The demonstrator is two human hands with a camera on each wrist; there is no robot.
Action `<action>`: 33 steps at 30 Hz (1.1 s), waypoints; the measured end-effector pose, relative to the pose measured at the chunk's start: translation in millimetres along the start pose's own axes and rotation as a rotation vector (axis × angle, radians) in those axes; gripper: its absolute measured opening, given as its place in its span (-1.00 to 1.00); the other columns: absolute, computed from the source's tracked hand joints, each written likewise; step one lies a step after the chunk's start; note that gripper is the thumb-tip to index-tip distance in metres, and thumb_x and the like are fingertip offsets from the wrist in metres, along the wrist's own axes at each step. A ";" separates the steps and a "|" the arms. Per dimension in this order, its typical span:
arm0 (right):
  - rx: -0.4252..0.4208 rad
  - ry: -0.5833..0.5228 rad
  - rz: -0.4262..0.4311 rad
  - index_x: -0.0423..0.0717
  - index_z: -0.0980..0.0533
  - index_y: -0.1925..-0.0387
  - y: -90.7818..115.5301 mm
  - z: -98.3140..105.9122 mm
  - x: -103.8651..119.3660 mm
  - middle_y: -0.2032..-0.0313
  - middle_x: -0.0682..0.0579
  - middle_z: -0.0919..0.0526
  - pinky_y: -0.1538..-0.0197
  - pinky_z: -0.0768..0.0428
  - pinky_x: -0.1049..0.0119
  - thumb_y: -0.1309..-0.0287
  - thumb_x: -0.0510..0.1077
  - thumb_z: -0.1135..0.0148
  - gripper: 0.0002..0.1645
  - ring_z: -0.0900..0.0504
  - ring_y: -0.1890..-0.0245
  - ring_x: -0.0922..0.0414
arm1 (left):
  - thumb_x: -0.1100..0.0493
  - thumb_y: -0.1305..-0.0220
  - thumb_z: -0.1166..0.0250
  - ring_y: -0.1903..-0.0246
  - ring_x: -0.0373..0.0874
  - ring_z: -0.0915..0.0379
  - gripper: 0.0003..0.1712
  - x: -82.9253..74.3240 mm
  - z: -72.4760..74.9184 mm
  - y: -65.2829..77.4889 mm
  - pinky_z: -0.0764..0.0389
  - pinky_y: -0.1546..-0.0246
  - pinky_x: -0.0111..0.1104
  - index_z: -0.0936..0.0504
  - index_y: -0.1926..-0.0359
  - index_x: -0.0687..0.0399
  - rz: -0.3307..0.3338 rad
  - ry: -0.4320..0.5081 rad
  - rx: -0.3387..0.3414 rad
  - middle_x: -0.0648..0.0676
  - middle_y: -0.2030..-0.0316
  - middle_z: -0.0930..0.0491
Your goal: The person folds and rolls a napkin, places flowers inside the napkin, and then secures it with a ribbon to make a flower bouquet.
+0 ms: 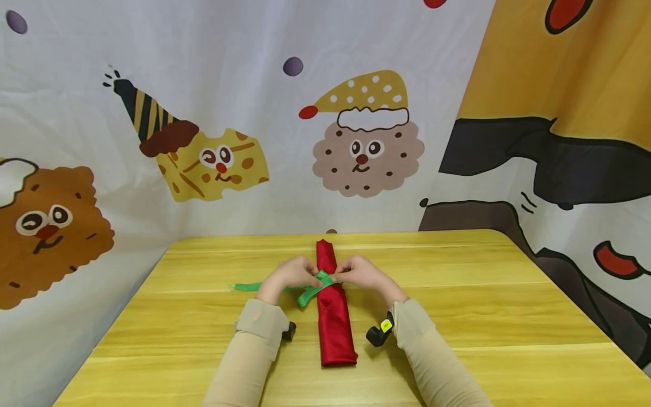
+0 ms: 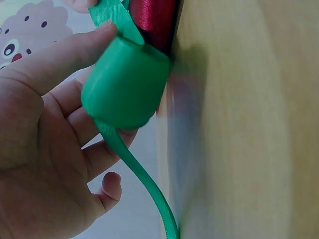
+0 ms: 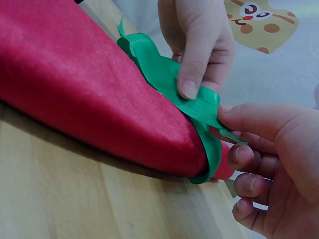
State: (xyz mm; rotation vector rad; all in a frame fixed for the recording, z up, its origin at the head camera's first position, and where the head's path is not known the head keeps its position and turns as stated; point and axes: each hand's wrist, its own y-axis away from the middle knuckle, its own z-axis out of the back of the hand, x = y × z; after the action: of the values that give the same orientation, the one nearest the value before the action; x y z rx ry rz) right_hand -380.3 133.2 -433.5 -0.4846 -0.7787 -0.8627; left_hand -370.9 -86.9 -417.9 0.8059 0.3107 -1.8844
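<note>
A long roll of shiny red cloth [image 1: 335, 322] lies lengthwise on the table, narrower at its far end. Around its upper part runs a green ribbon [image 1: 308, 295], crossed on top, with one tail trailing left over the wood. My left hand [image 1: 295, 273] pinches the ribbon between thumb and fingers at the crossing; the left wrist view shows a green loop [image 2: 127, 82] hanging below that thumb. From the other side my right hand [image 1: 362, 272] pinches the ribbon's short frayed end, its thumb on top in the right wrist view, the other fingers curled beneath.
The light wooden table [image 1: 458, 305] reaches back to a printed cloth curtain [image 1: 285, 141] with cartoon faces. A dark camera mount [image 1: 378, 334] sits at the right wrist, another [image 1: 289, 331] at the left. Both forearms rest in beige sleeves [image 1: 429, 350].
</note>
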 end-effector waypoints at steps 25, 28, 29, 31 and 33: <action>0.018 0.020 -0.033 -0.20 -0.66 0.30 3.6 12.8 -8.6 0.42 0.09 -0.66 0.24 -0.49 0.30 -0.13 -0.21 -0.32 -0.88 -0.50 0.38 0.21 | 0.19 -0.18 -0.38 0.66 -0.22 0.16 -0.42 1.9 1.3 -16.4 -0.10 0.56 -0.39 -0.15 0.72 -0.01 -0.062 0.018 0.123 -0.08 0.71 0.02; -0.001 0.026 -0.038 -0.18 -0.63 0.26 3.0 12.4 -12.4 0.51 0.10 -0.57 0.35 -0.44 0.32 -0.12 -0.21 -0.33 -0.85 -0.44 0.48 0.20 | 0.19 -0.17 -0.39 0.67 -0.22 0.15 -0.41 -2.5 0.9 -18.9 -0.12 0.56 -0.40 -0.15 0.73 -0.01 -0.050 -0.023 0.143 -0.09 0.71 0.02; -0.005 0.028 -0.039 -0.17 -0.62 0.23 2.5 11.8 -14.1 0.54 0.09 -0.53 0.39 -0.41 0.32 -0.12 -0.21 -0.33 -0.84 -0.42 0.51 0.20 | 0.19 -0.16 -0.40 0.67 -0.22 0.15 -0.41 -4.5 0.6 -19.4 -0.12 0.56 -0.40 -0.14 0.73 -0.01 -0.044 -0.030 0.148 -0.08 0.71 0.02; -0.017 0.032 -0.046 -0.16 -0.60 0.19 1.7 10.2 -17.5 0.58 0.08 -0.48 0.44 -0.37 0.34 -0.10 -0.22 -0.34 -0.80 -0.38 0.56 0.20 | 0.16 -0.15 -0.41 0.67 -0.23 0.14 -0.40 -8.0 -0.8 -20.5 -0.12 0.57 -0.41 -0.14 0.74 -0.01 -0.040 -0.053 0.152 -0.09 0.72 0.02; -0.024 0.035 -0.048 -0.16 -0.59 0.17 1.3 8.7 -20.3 0.58 0.07 -0.47 0.46 -0.37 0.35 -0.09 -0.24 -0.34 -0.77 -0.39 0.56 0.20 | 0.11 -0.14 -0.43 0.69 -0.25 0.13 -0.38 -11.2 -3.0 -21.7 -0.12 0.60 -0.43 -0.15 0.76 -0.03 -0.031 -0.093 0.151 -0.10 0.74 0.01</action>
State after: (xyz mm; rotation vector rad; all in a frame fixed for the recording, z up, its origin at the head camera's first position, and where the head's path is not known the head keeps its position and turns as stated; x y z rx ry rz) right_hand -391.1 149.6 -443.8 -0.4726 -0.7514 -0.9232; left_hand -386.0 -67.6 -415.8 0.8149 0.1249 -1.9852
